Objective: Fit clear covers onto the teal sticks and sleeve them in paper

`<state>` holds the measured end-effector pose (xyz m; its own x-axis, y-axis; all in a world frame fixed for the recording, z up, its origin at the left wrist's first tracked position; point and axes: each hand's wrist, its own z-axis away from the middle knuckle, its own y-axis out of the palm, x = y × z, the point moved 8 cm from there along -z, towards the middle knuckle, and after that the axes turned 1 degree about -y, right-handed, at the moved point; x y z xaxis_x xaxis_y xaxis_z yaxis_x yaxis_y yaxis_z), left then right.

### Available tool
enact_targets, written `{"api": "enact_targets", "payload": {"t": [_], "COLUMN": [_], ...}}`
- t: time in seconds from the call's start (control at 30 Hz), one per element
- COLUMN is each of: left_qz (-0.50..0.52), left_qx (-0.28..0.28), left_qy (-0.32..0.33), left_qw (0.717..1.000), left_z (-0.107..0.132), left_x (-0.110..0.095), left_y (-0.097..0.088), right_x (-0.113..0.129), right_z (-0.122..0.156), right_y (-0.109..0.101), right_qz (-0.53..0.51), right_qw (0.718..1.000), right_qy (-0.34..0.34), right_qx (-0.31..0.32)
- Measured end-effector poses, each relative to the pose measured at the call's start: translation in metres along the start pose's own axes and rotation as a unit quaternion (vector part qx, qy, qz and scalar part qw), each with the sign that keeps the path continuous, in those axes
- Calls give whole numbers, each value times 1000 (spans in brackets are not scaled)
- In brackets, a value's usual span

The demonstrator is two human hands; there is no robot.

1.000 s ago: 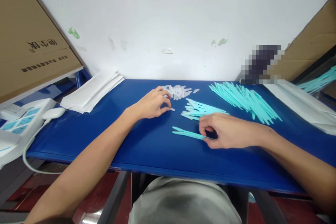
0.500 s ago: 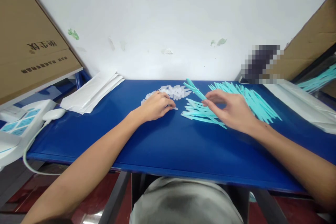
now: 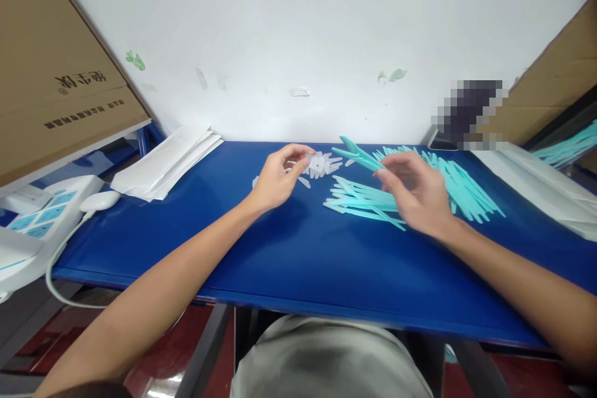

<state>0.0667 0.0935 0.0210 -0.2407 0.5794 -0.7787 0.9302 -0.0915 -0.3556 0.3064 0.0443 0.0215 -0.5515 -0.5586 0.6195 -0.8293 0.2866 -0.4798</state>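
Observation:
My right hand (image 3: 417, 189) is closed in a pinch on slim teal plastic sticks (image 3: 361, 155), whose broader ends fan apart and point up and left. Their exact kind is not clear. A loose group of the same teal sticks (image 3: 361, 199) lies on the table just below this hand. To the left, my left hand (image 3: 282, 177) is raised slightly, thumb and fingertips together around a small translucent plastic piece, partly blurred against the pile. Behind its fingertips spreads the pile of small translucent plastic pieces (image 3: 321, 165).
A larger heap of teal sticks (image 3: 471, 189) lies right of my right hand. White paper-like sheets (image 3: 163, 165) rest at left, and white sheeting (image 3: 536, 193) at right. A power strip (image 3: 53, 211) with a white cable sits by the left edge. Cardboard (image 3: 69, 74) and a white wall border the blue table (image 3: 298, 261).
My left hand has risen off the tabletop beside the pile, its fingertips now higher and farther away. The right hand, with the teal sticks, has shifted slightly right.

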Motion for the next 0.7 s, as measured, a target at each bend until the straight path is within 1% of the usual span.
{"api": "enact_targets", "payload": {"t": [0.07, 0.13, 0.23, 0.33, 0.47, 0.6, 0.7], "left_qz": [77, 123, 159, 179, 184, 169, 171], "left_qx": [-22, -37, -62, -89, -107, -112, -116], "left_qy": [-38, -67, -90, -105, -121, -126, -125], "left_qw": [996, 989, 981, 974, 970, 971, 970], "left_z": [-1, -1, 0, 0, 0, 1, 1], "left_x": [5, 10, 16, 22, 27, 28, 29], "left_y": [-2, -3, -6, -10, -12, -13, -13], "right_x": [-3, -7, -12, -16, -18, -19, -18], "right_z": [0, 0, -1, -1, -3, -4, -5], "right_y": [8, 15, 19, 20, 20, 20, 20], "right_qz": [3, -18, -74, -116, -144, -146, -138], "right_qw": [999, 997, 993, 989, 982, 978, 979], "right_qy": [10, 28, 52, 77, 113, 139, 141], "right_qx": [42, 70, 69, 56, 48, 55, 57]}}
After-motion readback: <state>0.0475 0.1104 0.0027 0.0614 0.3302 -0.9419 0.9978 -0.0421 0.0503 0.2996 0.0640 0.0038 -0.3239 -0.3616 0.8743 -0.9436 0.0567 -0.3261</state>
